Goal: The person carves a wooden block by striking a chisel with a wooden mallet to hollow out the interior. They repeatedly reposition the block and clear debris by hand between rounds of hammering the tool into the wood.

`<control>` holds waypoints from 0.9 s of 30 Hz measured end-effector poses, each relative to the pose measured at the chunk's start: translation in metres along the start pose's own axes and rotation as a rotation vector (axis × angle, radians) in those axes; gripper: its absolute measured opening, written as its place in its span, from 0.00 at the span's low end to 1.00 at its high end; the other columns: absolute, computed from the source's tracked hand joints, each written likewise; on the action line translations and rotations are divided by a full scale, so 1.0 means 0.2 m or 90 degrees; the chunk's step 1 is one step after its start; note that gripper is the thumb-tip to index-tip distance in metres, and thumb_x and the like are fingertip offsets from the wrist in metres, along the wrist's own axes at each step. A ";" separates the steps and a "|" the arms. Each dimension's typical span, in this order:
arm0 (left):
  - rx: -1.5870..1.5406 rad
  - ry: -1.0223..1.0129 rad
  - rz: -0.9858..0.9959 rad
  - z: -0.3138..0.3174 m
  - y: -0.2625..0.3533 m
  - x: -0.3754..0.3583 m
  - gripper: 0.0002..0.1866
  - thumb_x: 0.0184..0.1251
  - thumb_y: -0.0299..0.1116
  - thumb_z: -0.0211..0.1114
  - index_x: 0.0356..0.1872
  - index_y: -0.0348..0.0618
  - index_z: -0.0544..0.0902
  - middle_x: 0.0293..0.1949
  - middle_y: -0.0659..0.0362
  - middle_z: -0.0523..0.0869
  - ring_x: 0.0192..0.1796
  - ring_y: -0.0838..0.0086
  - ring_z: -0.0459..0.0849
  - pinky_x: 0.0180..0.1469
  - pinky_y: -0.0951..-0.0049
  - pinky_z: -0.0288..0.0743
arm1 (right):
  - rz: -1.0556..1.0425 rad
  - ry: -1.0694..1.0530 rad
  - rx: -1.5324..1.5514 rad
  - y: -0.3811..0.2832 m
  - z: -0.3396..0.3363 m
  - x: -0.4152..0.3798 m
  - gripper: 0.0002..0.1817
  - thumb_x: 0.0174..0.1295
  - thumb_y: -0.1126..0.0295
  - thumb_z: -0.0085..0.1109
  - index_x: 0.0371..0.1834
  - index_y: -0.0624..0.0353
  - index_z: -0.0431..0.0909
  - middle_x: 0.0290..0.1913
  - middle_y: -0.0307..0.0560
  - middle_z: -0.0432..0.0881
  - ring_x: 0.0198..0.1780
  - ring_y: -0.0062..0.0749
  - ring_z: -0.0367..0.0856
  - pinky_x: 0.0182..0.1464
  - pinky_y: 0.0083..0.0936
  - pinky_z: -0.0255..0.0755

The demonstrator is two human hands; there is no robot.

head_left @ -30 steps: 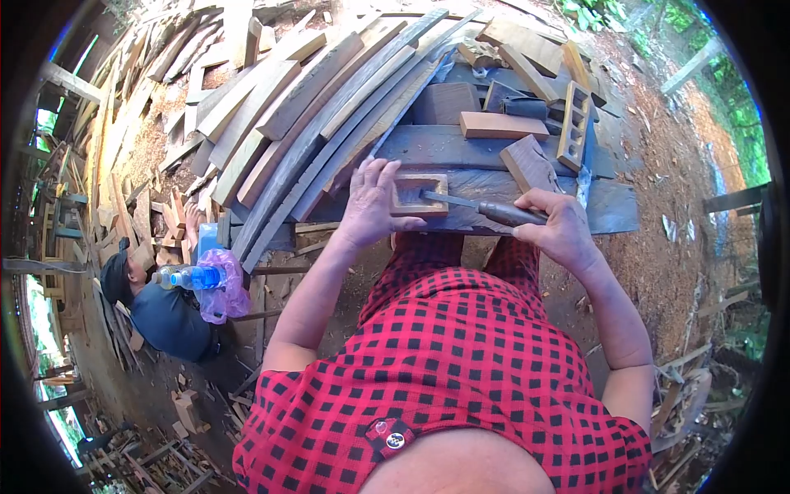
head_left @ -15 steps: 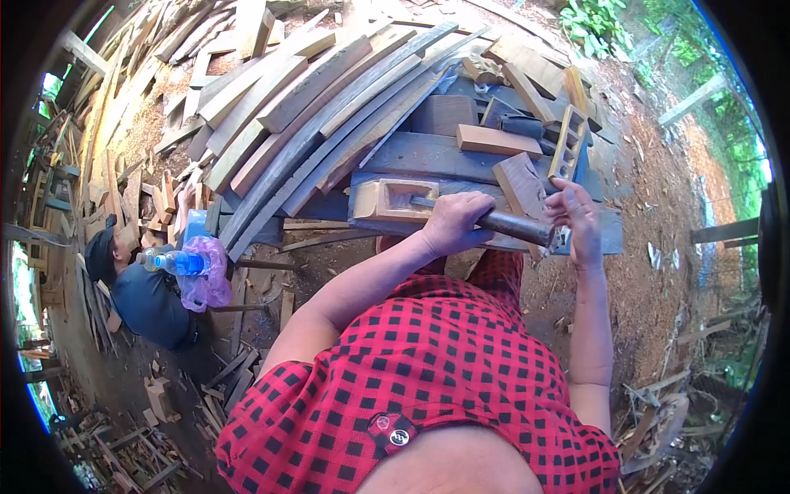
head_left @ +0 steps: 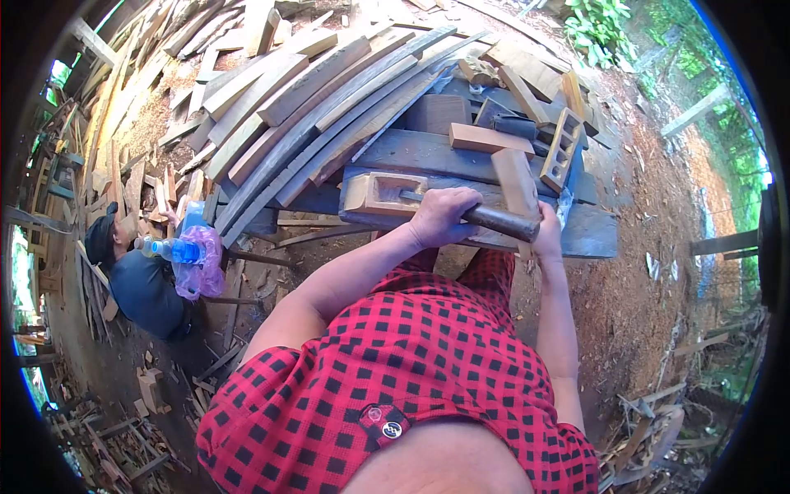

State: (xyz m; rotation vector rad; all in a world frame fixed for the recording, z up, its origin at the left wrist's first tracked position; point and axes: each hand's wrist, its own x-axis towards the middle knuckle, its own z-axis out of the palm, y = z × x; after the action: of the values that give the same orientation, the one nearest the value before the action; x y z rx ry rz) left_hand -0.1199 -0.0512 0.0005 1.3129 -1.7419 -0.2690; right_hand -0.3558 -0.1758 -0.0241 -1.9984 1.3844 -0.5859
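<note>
My left hand (head_left: 447, 216) is wrapped round a chisel (head_left: 502, 221) with a long, dark, round handle pointing right. Its grey blade reaches left into the recess of a pale wooden workpiece (head_left: 377, 191) on the bench. At the handle's far end, my right hand (head_left: 546, 235) has its fingers closed round the lower end of a flat wooden block (head_left: 514, 183). The block stands up from the hand, blurred by motion, and overlaps the handle end in this view.
Long planks (head_left: 329, 99) are stacked on the left and back of the bench (head_left: 592, 235). A slotted wooden frame (head_left: 562, 148) and a reddish wood bar (head_left: 490, 137) lie behind my hands. At left, a person (head_left: 152, 292) sits low near bottles and a purple bag (head_left: 202, 262).
My right hand, open beside the handle end before, has moved left and closed on the wooden block. The chisel stays in my left hand, and the view has shifted slightly.
</note>
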 end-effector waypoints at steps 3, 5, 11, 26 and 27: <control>0.002 0.008 -0.006 0.00 0.01 0.01 0.20 0.41 0.35 0.74 0.37 0.45 0.77 0.31 0.55 0.80 0.37 0.57 0.82 0.38 0.61 0.76 | 0.093 0.000 0.483 -0.26 -0.22 -0.19 0.39 0.43 0.73 0.67 0.63 0.67 0.67 0.50 0.47 0.78 0.50 0.35 0.79 0.53 0.28 0.73; -0.005 0.008 -0.011 0.00 0.01 0.01 0.20 0.41 0.35 0.74 0.37 0.45 0.77 0.31 0.55 0.80 0.37 0.57 0.82 0.38 0.61 0.76 | 0.014 0.136 0.573 -0.32 -0.36 -0.33 0.40 0.43 0.72 0.67 0.64 0.66 0.65 0.53 0.51 0.77 0.51 0.37 0.79 0.53 0.29 0.74; 0.004 0.020 -0.005 0.01 0.01 0.02 0.20 0.40 0.34 0.74 0.37 0.44 0.77 0.31 0.54 0.80 0.36 0.56 0.82 0.37 0.61 0.76 | -0.222 0.231 0.617 -0.31 -0.29 -0.51 0.46 0.40 0.71 0.68 0.69 0.62 0.59 0.58 0.50 0.72 0.53 0.36 0.78 0.55 0.32 0.75; -0.011 0.012 -0.015 -0.02 -0.03 0.00 0.21 0.41 0.34 0.75 0.39 0.44 0.78 0.31 0.54 0.80 0.35 0.56 0.82 0.37 0.62 0.75 | -0.151 0.245 0.515 -0.39 -0.11 -0.64 0.46 0.35 0.73 0.73 0.64 0.57 0.64 0.53 0.50 0.73 0.49 0.34 0.77 0.56 0.34 0.71; -0.012 0.003 -0.023 -0.03 -0.03 -0.01 0.21 0.41 0.35 0.75 0.38 0.44 0.77 0.31 0.54 0.80 0.35 0.56 0.82 0.37 0.62 0.75 | -0.081 0.175 0.506 -0.40 -0.12 -0.65 0.47 0.34 0.75 0.74 0.65 0.57 0.63 0.53 0.50 0.73 0.51 0.34 0.76 0.56 0.33 0.71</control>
State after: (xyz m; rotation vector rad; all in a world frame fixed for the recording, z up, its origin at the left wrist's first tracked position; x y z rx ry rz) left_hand -0.1108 -0.0502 -0.0007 1.3314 -1.7081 -0.3024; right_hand -0.3654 -0.0408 0.0487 -1.3869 0.9398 -1.2735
